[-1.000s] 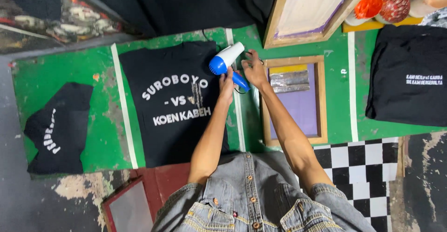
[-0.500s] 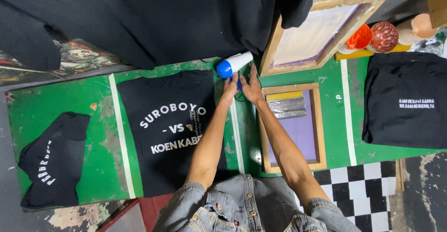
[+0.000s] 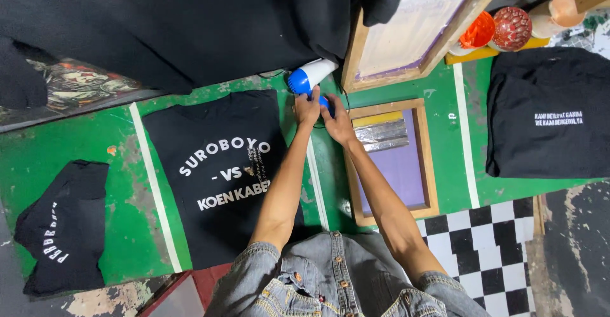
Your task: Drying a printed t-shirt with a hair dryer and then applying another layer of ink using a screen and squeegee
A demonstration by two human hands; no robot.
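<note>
A blue and white hair dryer (image 3: 309, 77) lies at the far edge of the green table (image 3: 127, 164), its white nozzle pointing toward the back. My left hand (image 3: 307, 108) and my right hand (image 3: 338, 121) both grip its blue handle, close together. To the left of my arms lies a flat black T-shirt (image 3: 219, 171) with white printed lettering. Right of my hands rests a wooden printing screen (image 3: 392, 159) with purple mesh and a strip of silver tape.
A second wooden screen (image 3: 413, 31) leans at the back. Folded black shirts lie at far left (image 3: 63, 225) and far right (image 3: 546, 113). Dark garments (image 3: 190, 24) hang across the back. Orange and red round objects (image 3: 495, 27) sit back right. Checkered floor (image 3: 489, 260) is lower right.
My view has tilted toward the back of the table. Both hands have carried the hair dryer away from me, off the printed shirt's edge to the table's far edge.
</note>
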